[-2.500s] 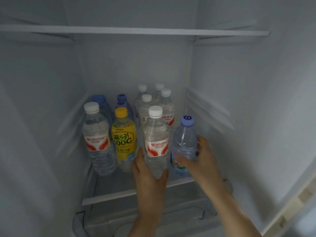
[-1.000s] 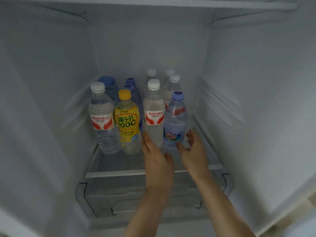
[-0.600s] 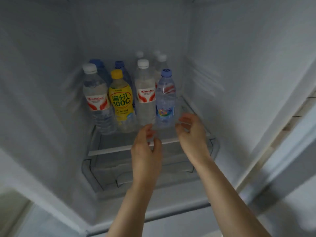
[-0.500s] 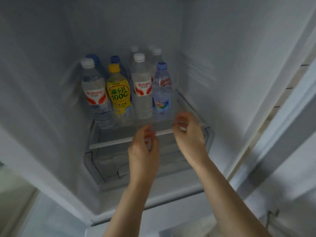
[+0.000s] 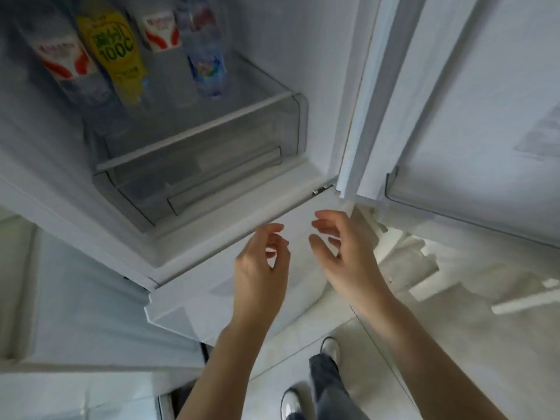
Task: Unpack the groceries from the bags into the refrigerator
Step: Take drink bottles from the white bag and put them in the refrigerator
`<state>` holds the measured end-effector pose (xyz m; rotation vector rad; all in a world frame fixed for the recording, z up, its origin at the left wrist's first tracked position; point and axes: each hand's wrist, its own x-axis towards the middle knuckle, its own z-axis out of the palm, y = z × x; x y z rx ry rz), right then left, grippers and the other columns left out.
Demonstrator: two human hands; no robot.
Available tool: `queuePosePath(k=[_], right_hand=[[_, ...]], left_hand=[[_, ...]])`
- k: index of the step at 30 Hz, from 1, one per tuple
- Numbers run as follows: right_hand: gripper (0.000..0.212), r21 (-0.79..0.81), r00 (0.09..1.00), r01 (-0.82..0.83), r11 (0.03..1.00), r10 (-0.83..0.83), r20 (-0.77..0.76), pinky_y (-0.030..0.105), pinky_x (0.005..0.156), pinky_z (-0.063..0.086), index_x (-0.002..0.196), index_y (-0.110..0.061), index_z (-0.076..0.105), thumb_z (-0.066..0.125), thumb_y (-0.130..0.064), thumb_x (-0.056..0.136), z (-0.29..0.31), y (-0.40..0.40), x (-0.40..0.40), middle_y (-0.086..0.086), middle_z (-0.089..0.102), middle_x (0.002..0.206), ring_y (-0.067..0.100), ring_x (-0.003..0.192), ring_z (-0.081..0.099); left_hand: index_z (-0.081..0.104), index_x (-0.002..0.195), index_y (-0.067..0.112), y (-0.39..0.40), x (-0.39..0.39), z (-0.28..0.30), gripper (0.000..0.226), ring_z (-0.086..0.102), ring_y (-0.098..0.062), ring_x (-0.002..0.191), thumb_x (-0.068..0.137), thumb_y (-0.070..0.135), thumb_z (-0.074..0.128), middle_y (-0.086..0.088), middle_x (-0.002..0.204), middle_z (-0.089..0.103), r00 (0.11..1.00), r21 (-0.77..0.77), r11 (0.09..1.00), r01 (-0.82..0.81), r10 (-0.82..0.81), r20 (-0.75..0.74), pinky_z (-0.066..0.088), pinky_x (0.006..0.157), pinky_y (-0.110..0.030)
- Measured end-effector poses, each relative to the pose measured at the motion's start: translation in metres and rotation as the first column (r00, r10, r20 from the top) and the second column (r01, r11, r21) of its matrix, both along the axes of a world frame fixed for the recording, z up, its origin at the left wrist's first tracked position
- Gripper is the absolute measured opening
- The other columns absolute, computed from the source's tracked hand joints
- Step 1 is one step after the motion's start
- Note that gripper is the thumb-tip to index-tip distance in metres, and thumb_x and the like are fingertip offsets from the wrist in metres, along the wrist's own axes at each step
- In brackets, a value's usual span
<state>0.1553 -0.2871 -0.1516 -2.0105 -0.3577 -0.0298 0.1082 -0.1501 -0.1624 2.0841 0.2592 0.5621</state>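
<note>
With bottles shelved, your left hand (image 5: 262,268) and right hand (image 5: 342,253) hung loosely spread, holding nothing.
The yellow-labelled plastic drink bottle (image 5: 116,53) looked heavy, slick; best gripped mid-body.

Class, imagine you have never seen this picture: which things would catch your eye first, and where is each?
The yellow bottle stands out at top left, upright on the fridge shelf between red-and-white labelled water bottles. In the middle, the left hand and right hand hang empty with loosely curled fingers, outside the fridge. Below the shelf sits a clear drawer.
</note>
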Motion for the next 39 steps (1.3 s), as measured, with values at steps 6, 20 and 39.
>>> queuePosePath(k=[6,20,39], right_hand=[[0.030,-0.061,0.984,0.169,0.984,-0.172,-0.049,0.031,0.094,0.051,0.119,-0.013,0.056,0.063,-0.014,0.090,-0.037,-0.076,-0.066,-0.003,0.066,0.109,0.006,0.106,0.061],[0.032,-0.207,0.807,0.458,0.864,-0.502,-0.312,0.028,0.093,0.050,0.123,-0.020,0.053,0.060,-0.017,0.092,-0.076,-0.323,-0.196,-0.012,0.060,0.109,0.004,0.101,0.058],[0.026,-0.189,0.524,0.732,0.654,-0.718,-0.457,0.024,0.083,0.052,0.120,-0.019,0.050,0.055,-0.018,0.095,-0.090,-0.590,-0.204,-0.007,0.059,0.105,0.009,0.098,0.060]], left_hand=[[0.064,0.109,0.021,-0.051,-0.039,-0.034,0.020,0.064,-0.004,0.081,0.092,0.010,0.059,0.010,0.086,0.067,0.967,0.045,0.978,0.205,-0.195,-0.164,0.053,0.075,-0.020],[0.063,0.108,0.023,-0.312,-0.105,-0.095,0.016,0.060,0.002,0.081,0.094,0.018,0.056,0.018,0.091,0.064,0.658,-0.024,0.742,0.670,-0.609,-0.442,0.051,0.073,-0.015],[0.062,0.109,0.024,-0.579,-0.052,-0.096,0.016,0.060,0.001,0.079,0.094,0.017,0.057,0.017,0.086,0.062,0.477,-0.006,0.540,0.842,-0.749,-0.460,0.054,0.071,-0.021]])
